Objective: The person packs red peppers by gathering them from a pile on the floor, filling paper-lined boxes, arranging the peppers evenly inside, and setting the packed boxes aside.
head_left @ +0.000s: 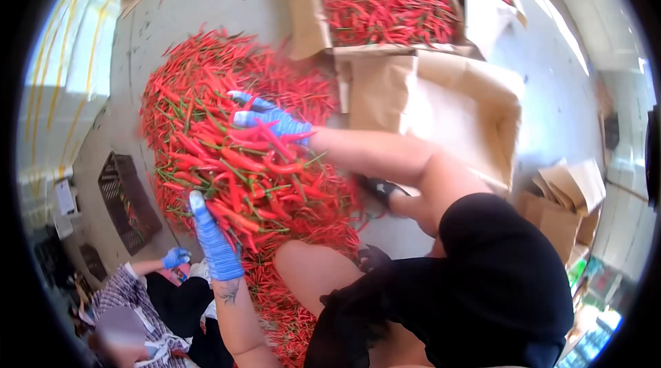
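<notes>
A large pile of red chili peppers [186, 79] with green stems covers the floor in front of me. My left hand [219, 240], in a blue knit glove, is at the lower left side of a big heap of peppers, palm facing it. Across the heap, my right hand [272, 119], gloved the same way, reaches over its upper side with fingers spread toward the left. Between both hands lies a thick bunch of loose peppers [255, 175], cupped from two sides. Some peppers rest against the right palm and wrist.
Cardboard boxes full of peppers [389, 6] stand at the top. Nearer is an open paper-lined box [468, 106]. A dark plastic crate [127, 203] lies at the left. Another person [131, 299] with a blue glove sits at the lower left. Folded cardboard [568, 196] is at the right.
</notes>
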The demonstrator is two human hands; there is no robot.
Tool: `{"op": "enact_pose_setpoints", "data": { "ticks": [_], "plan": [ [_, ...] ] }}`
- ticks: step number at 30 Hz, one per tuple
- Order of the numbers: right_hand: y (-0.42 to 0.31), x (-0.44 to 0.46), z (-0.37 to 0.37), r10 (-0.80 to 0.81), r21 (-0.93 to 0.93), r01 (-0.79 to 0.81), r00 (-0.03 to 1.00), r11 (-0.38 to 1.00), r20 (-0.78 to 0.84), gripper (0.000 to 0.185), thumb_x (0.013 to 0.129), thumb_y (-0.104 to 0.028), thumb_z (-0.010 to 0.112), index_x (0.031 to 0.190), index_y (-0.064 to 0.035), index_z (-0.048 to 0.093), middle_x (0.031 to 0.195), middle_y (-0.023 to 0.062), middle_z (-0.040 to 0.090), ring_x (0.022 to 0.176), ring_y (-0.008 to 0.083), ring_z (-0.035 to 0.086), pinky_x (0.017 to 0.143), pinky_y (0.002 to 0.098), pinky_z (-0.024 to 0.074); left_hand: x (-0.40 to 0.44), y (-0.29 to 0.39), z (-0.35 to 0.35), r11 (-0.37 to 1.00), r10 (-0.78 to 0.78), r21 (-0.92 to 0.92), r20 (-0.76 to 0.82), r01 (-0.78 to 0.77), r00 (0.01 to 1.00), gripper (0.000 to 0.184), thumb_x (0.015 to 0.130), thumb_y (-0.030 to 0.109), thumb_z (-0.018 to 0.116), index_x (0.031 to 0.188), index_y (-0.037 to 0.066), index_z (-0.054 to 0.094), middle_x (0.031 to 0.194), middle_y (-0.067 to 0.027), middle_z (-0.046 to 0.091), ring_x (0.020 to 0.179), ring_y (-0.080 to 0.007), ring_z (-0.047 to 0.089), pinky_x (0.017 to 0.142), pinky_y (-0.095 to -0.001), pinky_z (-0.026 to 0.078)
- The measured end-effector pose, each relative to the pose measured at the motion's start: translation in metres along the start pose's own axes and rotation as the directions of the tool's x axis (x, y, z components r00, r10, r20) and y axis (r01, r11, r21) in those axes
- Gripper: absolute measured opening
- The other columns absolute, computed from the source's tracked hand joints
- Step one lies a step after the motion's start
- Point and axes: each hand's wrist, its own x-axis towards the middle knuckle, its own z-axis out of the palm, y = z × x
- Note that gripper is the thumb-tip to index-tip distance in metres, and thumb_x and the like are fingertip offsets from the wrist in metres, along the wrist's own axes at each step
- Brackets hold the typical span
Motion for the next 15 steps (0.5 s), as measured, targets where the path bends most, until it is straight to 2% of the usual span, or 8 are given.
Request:
{"op": "enact_pose_setpoints", "data": {
  "ticks": [2,3,4,6,10,12,14,15],
  "plan": [
    [-0.047,-0.053,-0.003,-0.101,0.049,0.100,0.995,0.994,0.023,0.054,0.084,-0.006,0.060,0.133,-0.0158,0.040,0.096,-0.0008,0.058,0.085,0.0083,0.056,0.074,0.0230,0.0485,-0.007,-0.007,0.040,0.993,0.036,0.116,-0.058,-0.029,0.998,0.064,0.090,0.048,0.043,0.136,0.006,0.029,0.132,-0.0101,0.042,0.117,-0.0222,0.046,0.101,-0.0370,0.037],
    [-0.071,-0.079,-0.005,-0.151,0.075,0.148,0.988,0.986,0.035,0.052,0.084,-0.007,0.060,0.132,-0.0153,0.042,0.093,-0.0021,0.057,0.082,0.0068,0.056,0.071,0.0217,0.0485,-0.010,-0.013,0.062,0.997,0.011,0.078,0.000,-0.011,1.000,0.065,0.088,0.045,0.049,0.136,0.006,0.029,0.124,-0.0097,0.046,0.108,-0.0205,0.050,0.092,-0.0345,0.042],
    [-0.092,-0.104,-0.017,-0.255,-0.203,0.251,0.967,0.946,0.007,0.047,0.092,-0.017,0.049,0.136,-0.0148,0.033,0.098,0.0043,0.058,0.081,0.0149,0.061,0.068,0.0287,0.0539,-0.011,-0.020,0.086,0.999,-0.010,0.041,0.054,0.008,0.999,0.066,0.086,0.042,0.055,0.136,0.007,0.029,0.117,-0.0092,0.050,0.099,-0.0187,0.054,0.083,-0.0321,0.046],
    [-0.126,-0.164,-0.043,-0.350,-0.335,0.299,0.931,0.893,-0.104,0.047,0.092,-0.018,0.048,0.136,-0.0132,0.032,0.103,0.0057,0.056,0.085,0.0161,0.059,0.072,0.0291,0.0529,-0.021,-0.029,0.143,0.993,-0.120,0.015,0.207,0.119,0.971,0.071,0.085,0.035,0.059,0.139,0.010,0.021,0.118,-0.0089,0.048,0.105,-0.0175,0.050,0.091,-0.0312,0.042],
    [-0.182,-0.285,-0.114,-0.502,-0.488,0.305,0.792,0.818,-0.347,0.048,0.092,-0.020,0.047,0.136,-0.0102,0.031,0.113,0.0085,0.052,0.094,0.0184,0.057,0.078,0.0299,0.0510,-0.016,-0.106,0.255,0.995,-0.102,0.055,0.503,0.086,0.858,0.078,0.083,0.035,0.062,0.140,0.010,0.016,0.124,-0.0105,0.045,0.111,-0.0174,0.046,0.097,-0.0316,0.037],
    [-0.199,-0.334,-0.161,-0.557,-0.523,0.305,0.706,0.796,-0.437,0.048,0.092,-0.021,0.047,0.136,-0.0087,0.030,0.119,0.0099,0.050,0.098,0.0195,0.056,0.082,0.0303,0.0500,0.002,-0.168,0.300,0.966,-0.242,0.216,0.549,0.144,0.800,0.080,0.082,0.036,0.064,0.141,0.011,0.015,0.127,-0.0115,0.043,0.114,-0.0209,0.044,0.094,-0.0342,0.040],
    [-0.212,-0.377,-0.221,-0.589,-0.561,0.288,0.647,0.776,-0.484,0.049,0.093,-0.022,0.046,0.136,-0.0071,0.030,0.124,0.0113,0.048,0.103,0.0206,0.054,0.085,0.0307,0.0491,0.020,-0.205,0.335,0.879,-0.464,0.211,0.588,0.428,0.662,0.068,0.085,0.029,0.061,0.139,0.016,0.022,0.132,-0.0091,0.039,0.114,-0.0200,0.044,0.090,-0.0400,0.041],
    [-0.211,-0.403,-0.275,-0.588,-0.583,0.241,0.611,0.776,-0.530,0.049,0.093,-0.022,0.046,0.136,-0.0064,0.029,0.126,0.0120,0.047,0.105,0.0212,0.054,0.087,0.0309,0.0486,0.029,-0.226,0.342,0.839,-0.543,0.275,0.477,0.470,0.691,0.067,0.084,0.028,0.061,0.139,0.019,0.023,0.131,-0.0093,0.040,0.115,-0.0198,0.044,0.090,-0.0419,0.041]
  ]
}}
